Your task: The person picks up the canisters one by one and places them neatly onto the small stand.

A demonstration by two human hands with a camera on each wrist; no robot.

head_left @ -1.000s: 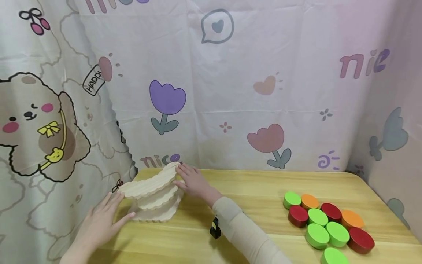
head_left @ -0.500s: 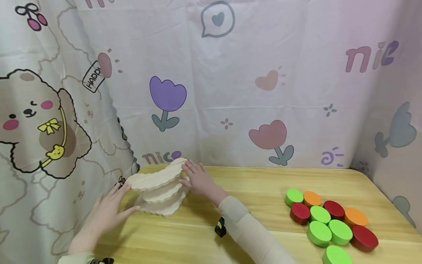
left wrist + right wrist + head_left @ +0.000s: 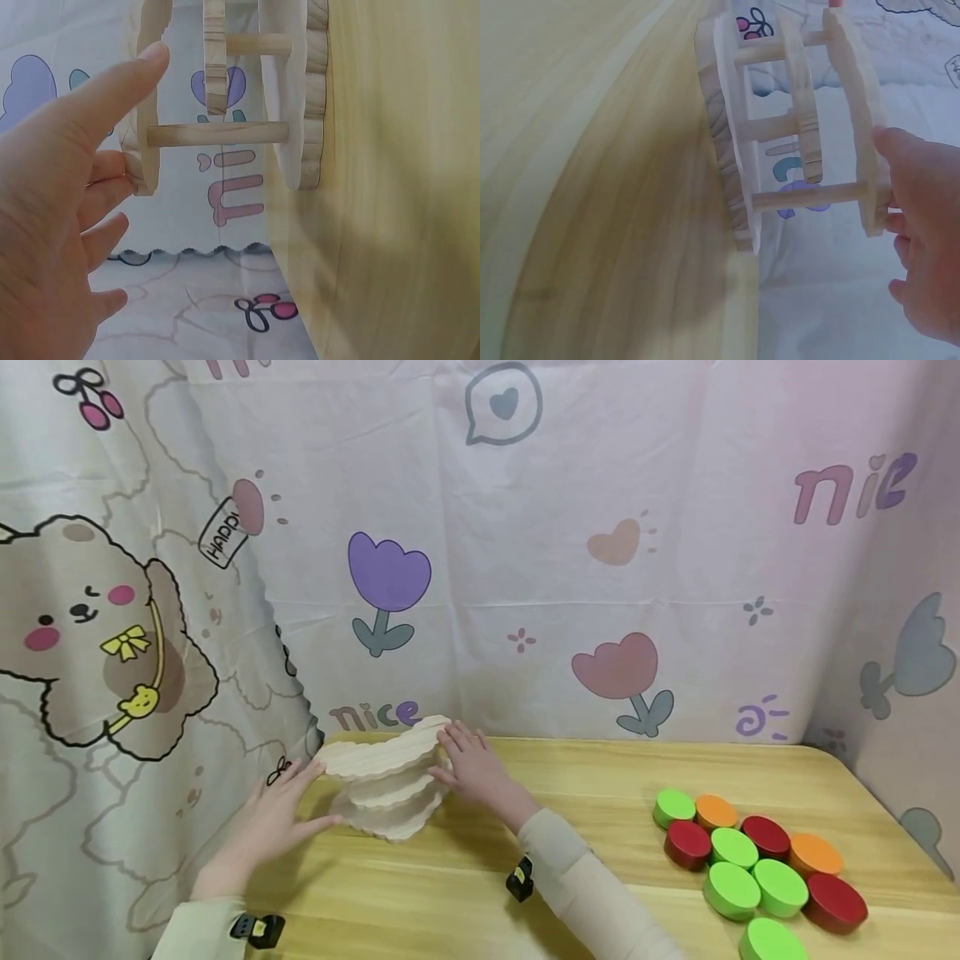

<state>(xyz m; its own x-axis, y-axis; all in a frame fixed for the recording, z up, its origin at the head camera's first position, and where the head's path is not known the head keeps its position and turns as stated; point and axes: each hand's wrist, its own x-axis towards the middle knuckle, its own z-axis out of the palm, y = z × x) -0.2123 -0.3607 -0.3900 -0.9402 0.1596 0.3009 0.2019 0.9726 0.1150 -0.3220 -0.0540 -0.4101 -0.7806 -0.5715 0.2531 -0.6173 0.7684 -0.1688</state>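
A pale wooden tiered stand (image 3: pixel 382 760) with wavy-edged curved boards stands near the table's back left. Round dowels (image 3: pixel 217 133) join its boards, as the left wrist view shows. My left hand (image 3: pixel 270 818) holds the left end of the top board, its fingertips at the end and the thumb spread toward the front. At the other end, my right hand (image 3: pixel 480 772) grips the same board. In the right wrist view its thumb lies on the board's edge, while the other fingers are partly hidden behind the end.
Several round blocks, such as a green one (image 3: pixel 733 889), an orange one (image 3: pixel 816 856) and a dark red one (image 3: pixel 835 903), lie grouped on the table's right side. A printed curtain (image 3: pixel 510 527) hangs behind and along the sides of the wooden table (image 3: pixel 420 902).
The stand has shifted to the right and slightly away, with both hands moving along at its ends. The head view has tilted slightly. The round blocks stay where they were on the table.
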